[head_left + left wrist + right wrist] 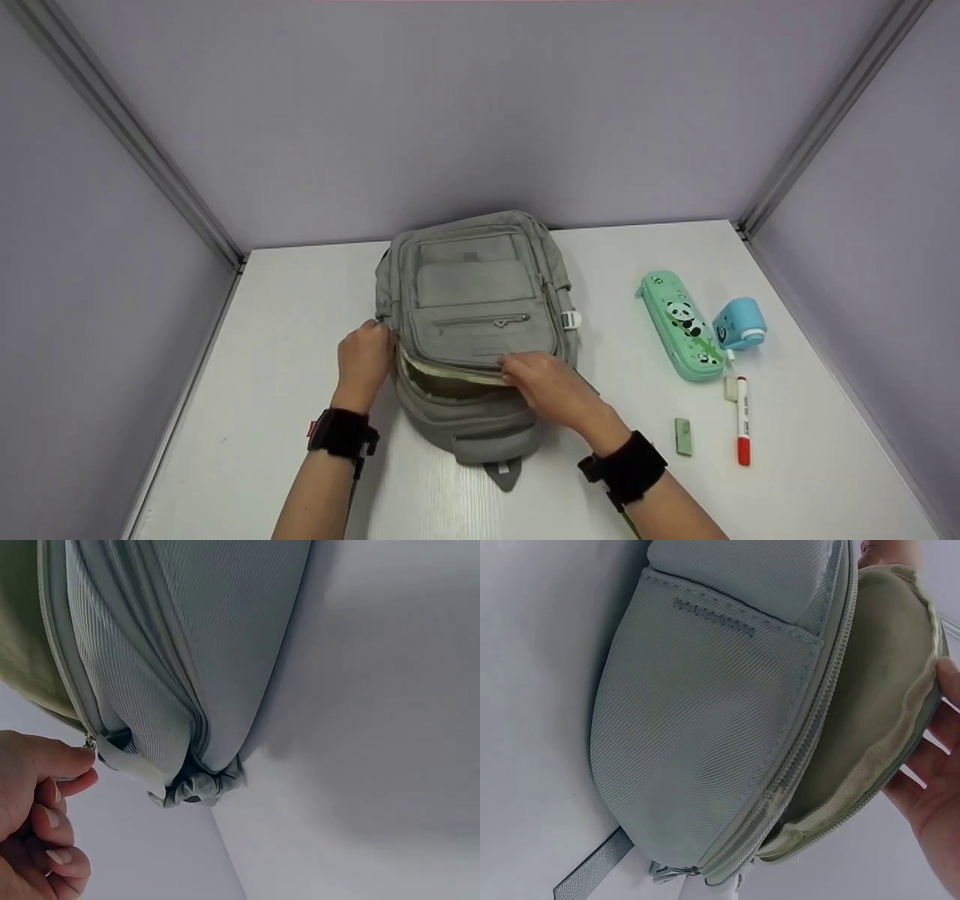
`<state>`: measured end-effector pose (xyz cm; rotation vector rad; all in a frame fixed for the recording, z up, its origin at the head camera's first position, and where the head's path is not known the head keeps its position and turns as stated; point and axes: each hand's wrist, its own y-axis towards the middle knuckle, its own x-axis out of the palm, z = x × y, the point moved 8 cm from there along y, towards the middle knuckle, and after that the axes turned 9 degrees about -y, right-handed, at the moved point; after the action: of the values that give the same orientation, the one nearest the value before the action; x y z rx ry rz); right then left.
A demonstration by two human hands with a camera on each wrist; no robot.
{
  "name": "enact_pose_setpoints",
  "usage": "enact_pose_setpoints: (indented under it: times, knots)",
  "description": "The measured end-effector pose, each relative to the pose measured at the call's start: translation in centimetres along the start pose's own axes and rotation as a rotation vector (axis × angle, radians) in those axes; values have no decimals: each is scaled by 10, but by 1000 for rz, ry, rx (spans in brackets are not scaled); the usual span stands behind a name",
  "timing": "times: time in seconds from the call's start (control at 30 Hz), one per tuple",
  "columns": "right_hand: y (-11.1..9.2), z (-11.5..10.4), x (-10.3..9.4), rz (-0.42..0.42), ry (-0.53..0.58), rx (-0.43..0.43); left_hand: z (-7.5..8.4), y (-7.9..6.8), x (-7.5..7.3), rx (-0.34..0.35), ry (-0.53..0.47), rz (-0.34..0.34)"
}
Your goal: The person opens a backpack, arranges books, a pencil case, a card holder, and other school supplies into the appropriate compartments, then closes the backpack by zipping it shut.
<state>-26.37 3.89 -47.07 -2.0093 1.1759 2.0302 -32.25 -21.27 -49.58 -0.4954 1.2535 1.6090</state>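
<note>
A grey-green backpack [476, 281] lies on the table with its top end toward me, the main compartment partly unzipped. My left hand [365, 360] is at its left side; in the left wrist view, thumb and forefinger pinch a small metal zipper pull [90, 741] at the end of the opening. The right hand [553, 388] grips the edge of the backpack's front panel [911, 742], thumb on the pale lining side and fingers behind. That panel stands lifted away from the back part, so the yellowish lining [877, 667] shows.
To the right lie a mint pencil case [679, 322] with a panda print and a light-blue bottle-shaped item [739, 324]. Nearer me are a red-capped white marker [742, 420], a green eraser-like block [683, 436] and a small pale block [730, 388]. Grey panels enclose the white table [300, 300].
</note>
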Motion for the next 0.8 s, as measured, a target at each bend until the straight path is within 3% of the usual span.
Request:
enact_pose_setpoints:
  times: [0.3,0.57,0.8]
  knots:
    - [-2,1,-4,16,4,-5,-8,27,12,-56,21,-53]
    - [-3,-1,-3,36,-1,-23,-17,35,21,-104,37,-96]
    - [-2,-2,-3,49,-9,-28,-23,37,23,-138,45,-52]
